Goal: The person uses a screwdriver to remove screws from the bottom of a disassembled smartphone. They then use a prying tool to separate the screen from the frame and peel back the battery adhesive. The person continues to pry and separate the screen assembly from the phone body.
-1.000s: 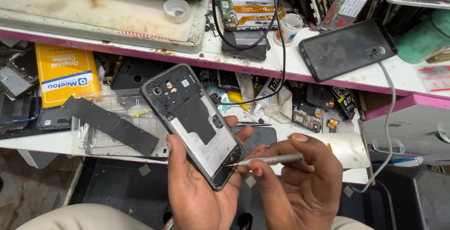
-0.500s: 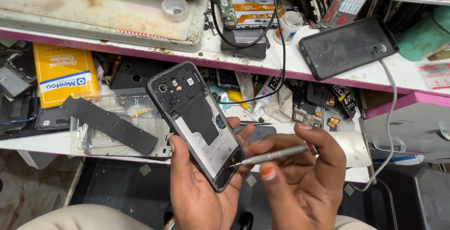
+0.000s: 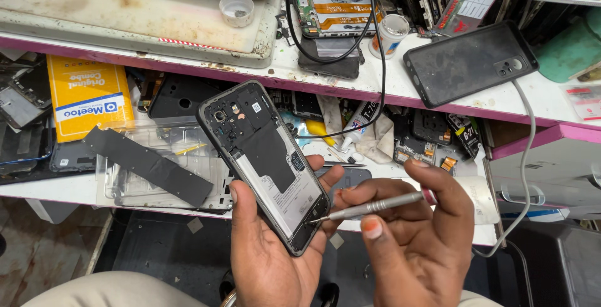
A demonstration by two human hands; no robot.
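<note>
Black opened smartphone with its back cover off [image 3: 266, 160] lies cradled in the left hand [image 3: 275, 263]; the right hand [image 3: 413, 244] pinches a slim metal screwdriver [image 3: 375, 205], tip at the phone's lower edge, screw too small to discern.

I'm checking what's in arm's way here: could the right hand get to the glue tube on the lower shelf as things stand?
Probably yes. The glue tube lies uncovered just beyond the right hand, with only a black cable looping over it. But that hand is holding the screwdriver, so it isn't free to grasp.
</note>
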